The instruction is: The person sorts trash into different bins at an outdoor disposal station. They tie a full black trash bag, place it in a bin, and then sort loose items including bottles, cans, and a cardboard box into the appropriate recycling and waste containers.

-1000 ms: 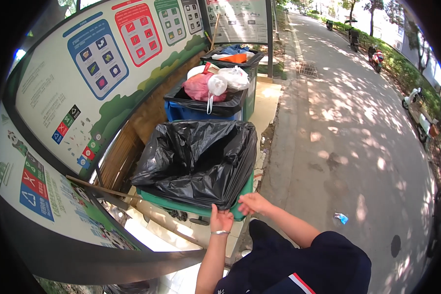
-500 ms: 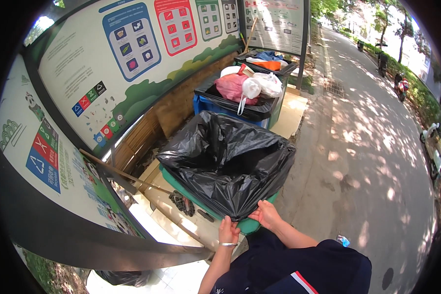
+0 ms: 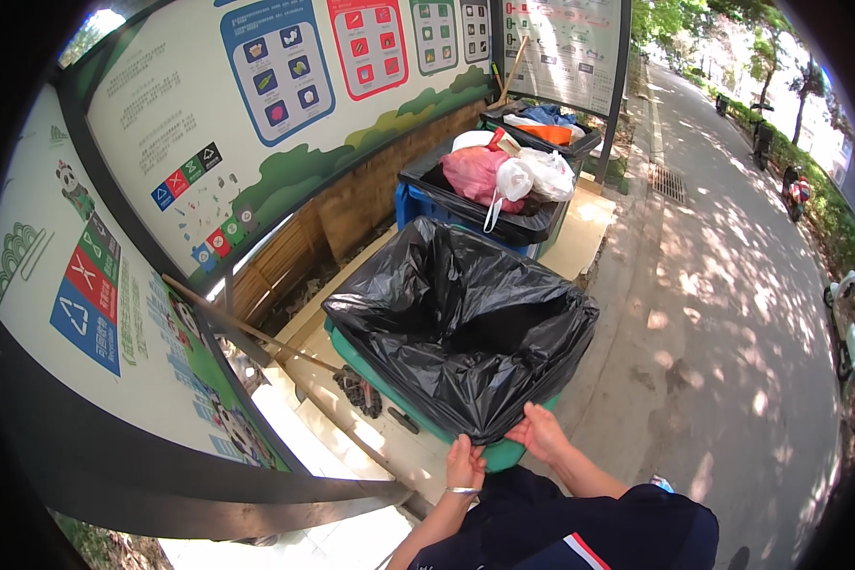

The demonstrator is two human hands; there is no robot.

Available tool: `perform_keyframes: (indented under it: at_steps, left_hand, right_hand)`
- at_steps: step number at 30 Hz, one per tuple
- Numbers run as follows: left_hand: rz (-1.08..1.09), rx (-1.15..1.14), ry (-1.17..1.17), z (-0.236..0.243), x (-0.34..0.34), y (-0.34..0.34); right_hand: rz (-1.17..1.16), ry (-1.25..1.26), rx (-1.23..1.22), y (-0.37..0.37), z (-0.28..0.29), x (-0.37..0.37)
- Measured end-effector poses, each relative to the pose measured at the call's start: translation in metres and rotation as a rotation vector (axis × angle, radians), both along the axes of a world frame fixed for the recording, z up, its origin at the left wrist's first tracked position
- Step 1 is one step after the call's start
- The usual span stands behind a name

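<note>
A black garbage bag [image 3: 418,313] lines the green bin [image 3: 505,460] in front of me, its edge folded out over the rim and its middle sagging inside. At the near corner, my left hand [image 3: 465,464], with a silver bangle on the wrist, closes its fingers on the bag's edge. Just right of it, my right hand [image 3: 541,433] pinches the same edge between thumb and fingers. Some fingertips are hidden under the plastic and behind the rim.
Behind stands a blue bin [image 3: 418,211] heaped with a pink bag [image 3: 480,173] and white bags [image 3: 546,176]. A further bin [image 3: 579,142] holds orange and blue items. A mop [image 3: 358,391] lies at the left, below sign boards [image 3: 190,123]. The road [image 3: 722,332] runs along the right.
The view has turned a little to the left, so the bins and hands appear further right. Both hands stay on the bag's near corner.
</note>
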State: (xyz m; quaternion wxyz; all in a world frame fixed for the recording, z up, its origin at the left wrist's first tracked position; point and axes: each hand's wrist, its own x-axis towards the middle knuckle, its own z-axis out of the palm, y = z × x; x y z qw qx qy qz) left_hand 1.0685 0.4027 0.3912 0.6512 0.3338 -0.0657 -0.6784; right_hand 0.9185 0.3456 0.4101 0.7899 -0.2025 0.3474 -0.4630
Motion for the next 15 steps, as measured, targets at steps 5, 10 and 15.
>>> perform_keyframes:
  at_steps: [5,10,15]
  left_hand:
    - [-0.005,-0.050,0.056,-0.004,-0.009,-0.010]
    - [-0.049,0.015,0.025,-0.010,-0.001,-0.008]
    - [-0.095,0.062,0.012,-0.015,0.012,0.000]
  right_hand:
    - [-0.001,-0.028,0.042,-0.006,-0.001,-0.006]
    - [-0.123,-0.172,0.049,0.026,-0.015,0.000]
    - [-0.174,-0.053,0.124,0.036,-0.019,0.004]
